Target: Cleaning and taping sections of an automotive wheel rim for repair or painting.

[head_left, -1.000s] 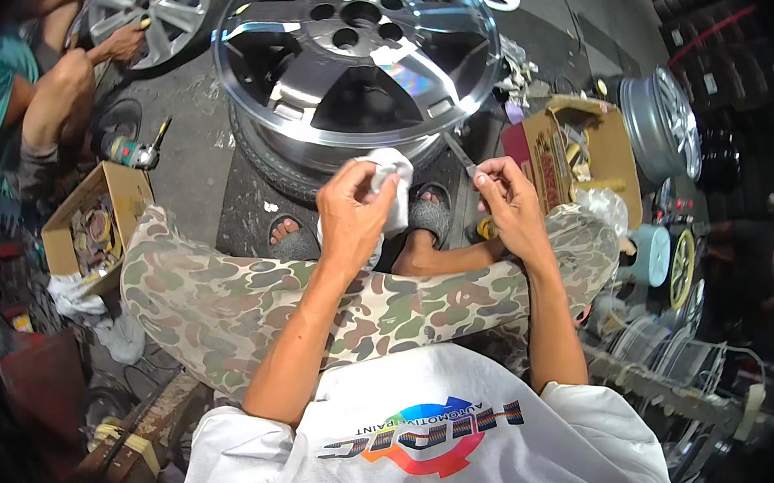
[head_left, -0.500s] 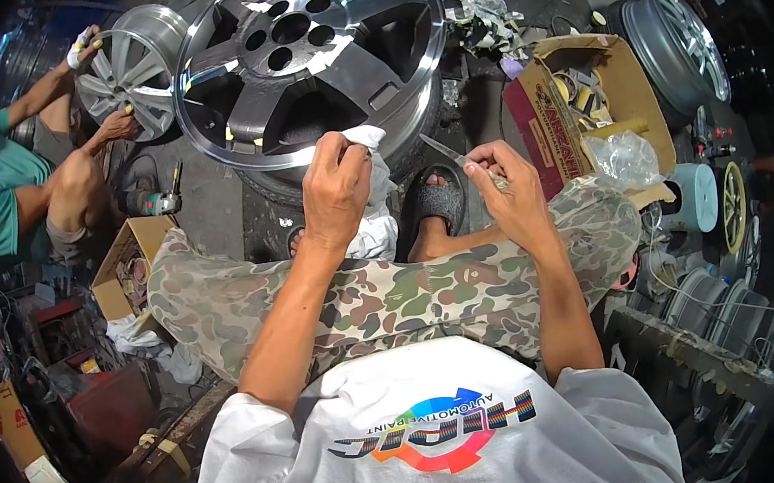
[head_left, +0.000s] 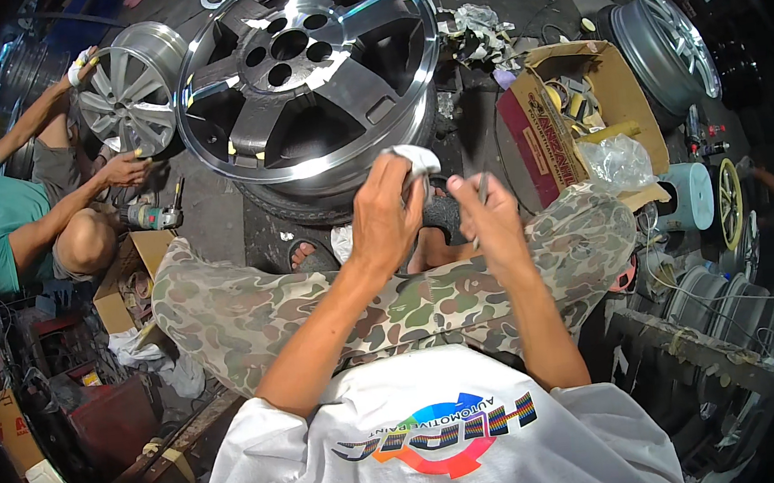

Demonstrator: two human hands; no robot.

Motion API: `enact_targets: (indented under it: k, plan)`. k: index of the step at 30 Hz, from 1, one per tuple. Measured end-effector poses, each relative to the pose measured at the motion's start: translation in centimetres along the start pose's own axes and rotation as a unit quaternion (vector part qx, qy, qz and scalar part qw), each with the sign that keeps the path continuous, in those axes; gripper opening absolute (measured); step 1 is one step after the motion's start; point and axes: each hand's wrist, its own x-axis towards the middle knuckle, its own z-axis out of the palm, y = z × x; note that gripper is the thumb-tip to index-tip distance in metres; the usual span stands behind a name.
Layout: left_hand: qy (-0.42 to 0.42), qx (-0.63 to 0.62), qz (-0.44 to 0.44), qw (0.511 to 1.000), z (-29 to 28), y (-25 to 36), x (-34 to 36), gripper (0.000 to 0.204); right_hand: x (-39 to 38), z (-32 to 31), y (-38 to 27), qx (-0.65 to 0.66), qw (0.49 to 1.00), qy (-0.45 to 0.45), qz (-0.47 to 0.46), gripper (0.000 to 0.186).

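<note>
My left hand (head_left: 386,212) is closed on a bunched white cloth (head_left: 418,158) that sticks out above its fingers. Close beside it, my right hand (head_left: 491,215) pinches a slim knife (head_left: 482,188), whose blade is mostly hidden by the fingers. Both hands hover over my lap, just in front of a large alloy wheel (head_left: 268,122). Its spokes are dark grey with bright machined faces, its lip is shiny, and small pale yellow bits stick to it. Under the wheel lies a black tyre (head_left: 296,211).
An open cardboard box (head_left: 628,79) with tape rolls and plastic stands at the right, near a light-blue bucket (head_left: 684,197) and another rim (head_left: 658,52). At the left a co-worker in a teal shirt (head_left: 4,236) holds a silver rim (head_left: 125,90), near a power tool (head_left: 150,216).
My left hand has moved right and slightly down with the cloth, my right hand left and down. The knife has turned upward. The co-worker's lower hand has moved down.
</note>
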Motion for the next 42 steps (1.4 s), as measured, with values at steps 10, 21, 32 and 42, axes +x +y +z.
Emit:
enact_targets:
  k: [10,21,32,42]
  plan:
    - [-0.086,0.057,-0.091,0.991,-3.5,0.1,-3.2,0.025,-0.5,8.0,2.7,0.13,0.989,-0.013,0.064,0.028]
    - [-0.083,-0.017,-0.099,0.991,-9.1,0.8,-3.0,0.032,6.6,10.0,2.2,0.099,0.99,0.07,-0.078,0.025]
    - [-0.096,-0.005,-0.095,0.991,-11.8,1.9,-1.3,0.026,3.7,14.7,5.6,0.135,0.978,0.03,-0.159,0.025]
    - [-0.086,-0.019,-0.148,0.985,-13.8,1.9,-3.0,0.023,6.7,10.7,3.9,0.095,0.981,0.094,-0.143,0.02]
